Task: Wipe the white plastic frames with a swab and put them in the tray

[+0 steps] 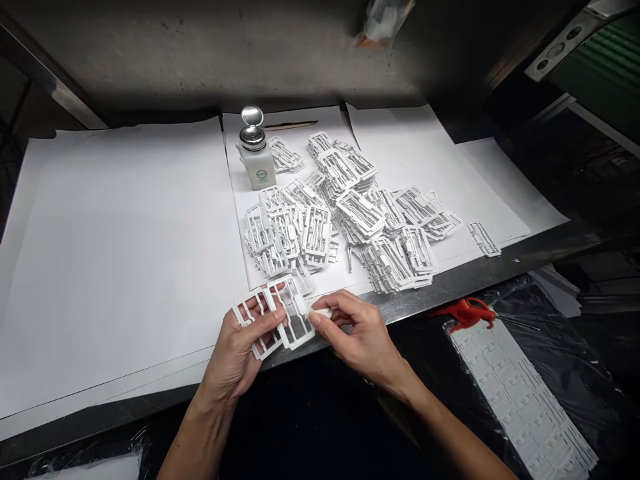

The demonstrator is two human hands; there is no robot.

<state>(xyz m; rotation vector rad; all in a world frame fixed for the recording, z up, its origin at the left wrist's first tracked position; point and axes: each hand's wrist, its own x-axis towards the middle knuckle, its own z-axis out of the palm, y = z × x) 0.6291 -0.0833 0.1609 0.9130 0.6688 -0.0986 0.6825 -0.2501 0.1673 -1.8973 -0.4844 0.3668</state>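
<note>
My left hand (240, 343) is closed on white plastic frames (291, 313), two of which show fanned out side by side, with thin bars across their openings. The thumb presses on them from above. At the right edge of the nearer frame is my right hand (353, 327), its thumb and forefinger pinched together on a small white piece (323, 312). Whether that piece is still joined to the frame I cannot tell. Just beyond the hands lie heaped white frames (285, 233) of the same sort, and a larger pile (360, 207) spreads to the right.
A dispenser bottle (260, 167) with its metal lid up stands behind the heap. Tweezers (349, 259) lie between the piles. One lone frame (484, 239) rests near the table edge. Lower right are a red air blow gun (467, 312) and a sheet of white parts (525, 400).
</note>
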